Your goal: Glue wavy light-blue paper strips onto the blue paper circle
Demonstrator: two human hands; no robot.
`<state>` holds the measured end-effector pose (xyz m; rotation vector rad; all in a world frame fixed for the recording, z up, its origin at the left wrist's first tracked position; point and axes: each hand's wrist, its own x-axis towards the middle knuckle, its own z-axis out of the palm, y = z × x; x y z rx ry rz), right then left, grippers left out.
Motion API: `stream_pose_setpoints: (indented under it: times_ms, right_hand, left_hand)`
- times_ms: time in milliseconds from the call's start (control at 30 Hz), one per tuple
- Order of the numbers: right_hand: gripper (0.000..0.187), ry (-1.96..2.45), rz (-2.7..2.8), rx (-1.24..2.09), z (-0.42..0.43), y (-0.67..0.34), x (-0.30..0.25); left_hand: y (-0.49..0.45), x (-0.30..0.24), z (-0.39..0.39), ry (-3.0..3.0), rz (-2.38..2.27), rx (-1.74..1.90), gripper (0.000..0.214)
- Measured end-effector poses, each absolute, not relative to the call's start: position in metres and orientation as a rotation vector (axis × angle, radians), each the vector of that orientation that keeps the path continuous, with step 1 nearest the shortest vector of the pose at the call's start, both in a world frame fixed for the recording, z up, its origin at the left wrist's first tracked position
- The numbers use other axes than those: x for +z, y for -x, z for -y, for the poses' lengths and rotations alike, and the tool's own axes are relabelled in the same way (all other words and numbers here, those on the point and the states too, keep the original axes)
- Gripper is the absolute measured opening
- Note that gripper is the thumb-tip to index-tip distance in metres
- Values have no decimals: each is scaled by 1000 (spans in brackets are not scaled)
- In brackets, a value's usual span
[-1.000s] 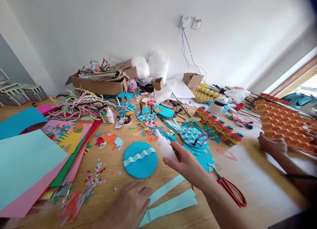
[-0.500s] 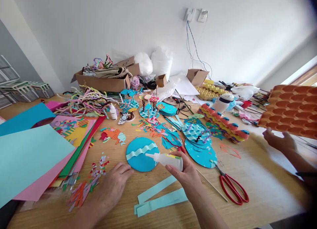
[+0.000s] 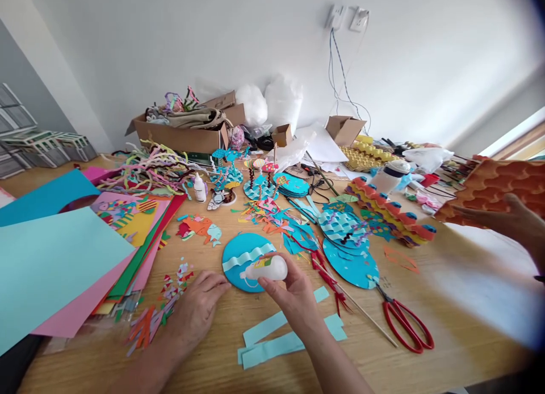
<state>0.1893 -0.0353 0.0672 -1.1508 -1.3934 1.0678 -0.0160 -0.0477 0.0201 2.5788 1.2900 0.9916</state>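
My right hand [image 3: 293,294] is closed round a small clear glue bottle [image 3: 272,268], tilted with its nozzle towards the lower left part of a blue disc [image 3: 247,243]. One wavy light-blue paper strip [image 3: 249,259] crosses the disc. At the disc's lower left edge, my left hand [image 3: 202,300] rests on the table with its fingers pressed together, fingertips against the rim. Whether the thumb is under the disc is hidden. Several flat light-blue paper strips [image 3: 272,351] lie below my right hand and forearm.
Red-handled scissors [image 3: 409,326] and a thin stick [image 3: 361,311] lie at right, near stacked blue discs [image 3: 347,263]. Coloured sheets [image 3: 55,269] cover the left side. A white glue bottle [image 3: 200,188] stands behind. Another person's hand [image 3: 506,218] touches an orange scalloped panel [image 3: 502,189].
My right hand has moved left with the glue bottle, its nozzle now lower over the disc. My left hand stays at the rim. The other person's hand and orange panel have shifted.
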Motion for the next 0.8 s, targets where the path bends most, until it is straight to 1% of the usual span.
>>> stream_pose_setpoints:
  times_ms: [167, 467, 667, 800]
  right_hand:
    - [29, 1208, 1588, 927, 32, -182, 68]
    - [26, 1255, 1643, 913, 26, -176, 63]
    - [18, 1244, 1682, 941, 26, -174, 69]
    - [15, 1245, 1719, 904, 25, -172, 74]
  left_hand:
    - [16, 20, 46, -2575, -1304, 916, 46]
    - [18, 17, 44, -2637, -1306, 871, 45]
    - [18, 13, 43, -2642, -1332, 855, 47]
    - [19, 10, 42, -2628, -1323, 844, 48]
